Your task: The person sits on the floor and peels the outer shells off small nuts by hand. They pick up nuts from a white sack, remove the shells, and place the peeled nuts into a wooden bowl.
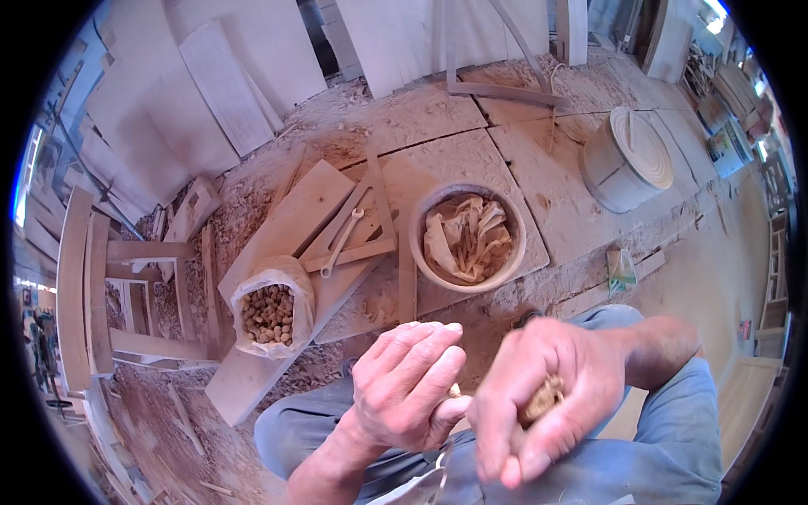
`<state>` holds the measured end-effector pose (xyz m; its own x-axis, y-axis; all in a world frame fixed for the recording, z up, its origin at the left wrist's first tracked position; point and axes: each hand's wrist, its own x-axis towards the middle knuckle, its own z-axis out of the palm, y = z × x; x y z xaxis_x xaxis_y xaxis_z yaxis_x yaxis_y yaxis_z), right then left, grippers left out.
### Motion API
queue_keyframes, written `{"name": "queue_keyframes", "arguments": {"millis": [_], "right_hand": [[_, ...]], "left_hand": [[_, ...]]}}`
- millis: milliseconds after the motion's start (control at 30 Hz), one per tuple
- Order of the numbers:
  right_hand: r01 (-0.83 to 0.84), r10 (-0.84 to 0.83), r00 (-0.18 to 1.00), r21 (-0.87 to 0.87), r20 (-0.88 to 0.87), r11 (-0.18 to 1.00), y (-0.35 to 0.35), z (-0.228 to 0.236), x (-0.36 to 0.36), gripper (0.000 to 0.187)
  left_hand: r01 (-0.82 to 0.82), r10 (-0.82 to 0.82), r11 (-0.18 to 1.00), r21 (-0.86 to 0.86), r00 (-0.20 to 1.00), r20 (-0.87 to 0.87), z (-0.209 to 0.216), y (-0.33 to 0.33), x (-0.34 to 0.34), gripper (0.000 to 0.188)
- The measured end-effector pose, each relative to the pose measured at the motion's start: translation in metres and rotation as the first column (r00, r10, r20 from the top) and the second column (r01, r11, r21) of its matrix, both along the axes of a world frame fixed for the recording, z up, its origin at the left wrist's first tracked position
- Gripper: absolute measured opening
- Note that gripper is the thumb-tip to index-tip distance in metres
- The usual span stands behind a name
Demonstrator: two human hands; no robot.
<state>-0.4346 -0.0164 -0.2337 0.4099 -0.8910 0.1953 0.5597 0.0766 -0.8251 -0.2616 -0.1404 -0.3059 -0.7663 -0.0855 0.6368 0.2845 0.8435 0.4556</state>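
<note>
Above my lap, my left hand (408, 383) is closed, thumb against curled fingers, on a small pale-yellow piece (455, 390). Most of that piece is hidden. Close beside it, my right hand (581, 370) is wrapped around a tan, rough-looking lump (543, 402), its fingertips pointing down and slightly blurred. A white bag (305, 290) stands open on the boards ahead to the left, filled with several small brown nut-like lumps (268, 315). Straight ahead sits a round tub (521, 246) with a crumpled pale plastic bag (467, 236) inside.
A double-ended wrench (342, 244) lies on wooden boards (299, 210). At left is a wooden chair frame (99, 290). A lidded pale bucket (614, 172) stands at the far right, and a small green packet (621, 271) is nearer. Wood shavings and dust cover the floor.
</note>
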Motion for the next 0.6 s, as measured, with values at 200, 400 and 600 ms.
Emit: {"name": "queue_keyframes", "arguments": {"millis": [200,400,600], "right_hand": [[0.019,-0.001,0.994,-0.178,0.105,0.984,-0.001,-0.007,0.012,0.016],[0.192,-0.193,0.981,0.072,0.003,0.979,0.007,-0.017,0.006,0.013],[0.481,-0.482,0.86,0.577,-0.166,0.66,-0.015,-0.04,0.0,0.038]], "left_hand": [[0.007,-0.009,1.0,0.026,0.997,0.072,-0.001,0.005,-0.003,0.034],[-0.009,0.006,1.0,0.025,0.992,0.126,0.002,0.006,-0.005,0.029],[-0.166,0.168,0.982,0.089,0.986,-0.018,-0.002,0.005,-0.007,0.026]]}}
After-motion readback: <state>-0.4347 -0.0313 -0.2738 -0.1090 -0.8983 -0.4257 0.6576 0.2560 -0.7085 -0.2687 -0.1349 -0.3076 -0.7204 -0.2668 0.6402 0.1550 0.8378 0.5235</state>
